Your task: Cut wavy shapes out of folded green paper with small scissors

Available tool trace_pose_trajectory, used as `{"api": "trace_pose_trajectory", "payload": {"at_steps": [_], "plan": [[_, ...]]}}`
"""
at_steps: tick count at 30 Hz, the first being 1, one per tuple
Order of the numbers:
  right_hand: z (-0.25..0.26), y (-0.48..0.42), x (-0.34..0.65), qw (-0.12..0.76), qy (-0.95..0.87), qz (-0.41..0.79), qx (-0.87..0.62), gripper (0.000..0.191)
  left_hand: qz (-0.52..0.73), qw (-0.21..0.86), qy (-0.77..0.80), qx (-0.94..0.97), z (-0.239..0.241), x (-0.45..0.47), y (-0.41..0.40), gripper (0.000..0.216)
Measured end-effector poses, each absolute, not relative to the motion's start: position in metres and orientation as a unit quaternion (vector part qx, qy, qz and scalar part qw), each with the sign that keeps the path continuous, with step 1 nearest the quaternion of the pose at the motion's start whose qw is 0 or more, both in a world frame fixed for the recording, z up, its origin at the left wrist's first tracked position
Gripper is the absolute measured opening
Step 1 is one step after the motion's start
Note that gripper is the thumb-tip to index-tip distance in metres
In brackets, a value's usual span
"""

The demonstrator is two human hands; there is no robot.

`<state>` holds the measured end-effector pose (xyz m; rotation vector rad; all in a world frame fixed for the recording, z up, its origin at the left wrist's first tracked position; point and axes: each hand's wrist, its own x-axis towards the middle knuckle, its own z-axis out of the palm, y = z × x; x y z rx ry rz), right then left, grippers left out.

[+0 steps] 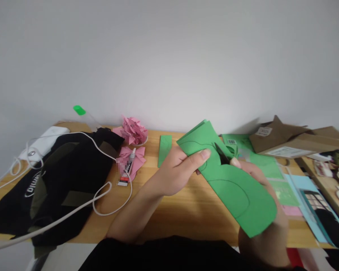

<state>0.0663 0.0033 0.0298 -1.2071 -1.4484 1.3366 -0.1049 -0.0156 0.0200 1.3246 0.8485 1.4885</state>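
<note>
My left hand [180,167] pinches the upper left edge of a folded stack of green paper [234,188] with curved pencil lines drawn on it. My right hand [257,177] is mostly hidden behind the paper; its fingers grip black scissors [222,153] whose blades bite into the paper's top edge. The paper is held up above the wooden table [186,210], tilted down to the right.
A black drawstring bag [53,184] with white cords lies at the left. A glue tube [127,169] and pink paper flowers [134,131] sit behind it. A green paper strip [164,149], more green sheets [268,165], a torn cardboard box [293,141] and blue sheets [307,195] fill the right.
</note>
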Motion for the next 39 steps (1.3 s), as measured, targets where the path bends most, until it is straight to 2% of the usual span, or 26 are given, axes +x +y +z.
{"api": "trace_pose_trajectory", "payload": {"at_steps": [4,9,27,31,36,39], "plan": [[0.031,0.003,0.066,0.367,-0.542,0.589,-0.475,0.041,0.604,0.491,0.325,0.537,0.021,-0.106,-0.015,0.034],[0.037,-0.001,0.064,0.384,-0.518,0.582,-0.496,0.037,0.601,0.507,0.324,0.526,0.021,-0.106,-0.015,0.036],[0.051,-0.005,0.06,0.345,-0.576,0.558,-0.487,0.059,0.577,0.577,0.293,0.498,0.023,-0.109,-0.016,0.032],[0.051,0.0,0.064,0.307,-0.601,0.586,-0.449,0.062,0.57,0.595,0.292,0.485,0.02,-0.111,-0.015,0.03],[0.051,0.008,0.067,0.239,-0.638,0.633,-0.368,0.057,0.546,0.631,0.288,0.47,0.017,-0.116,-0.015,0.025],[0.049,0.012,0.068,0.231,-0.665,0.636,-0.318,0.057,0.542,0.633,0.29,0.47,0.018,-0.117,-0.015,0.022]]}}
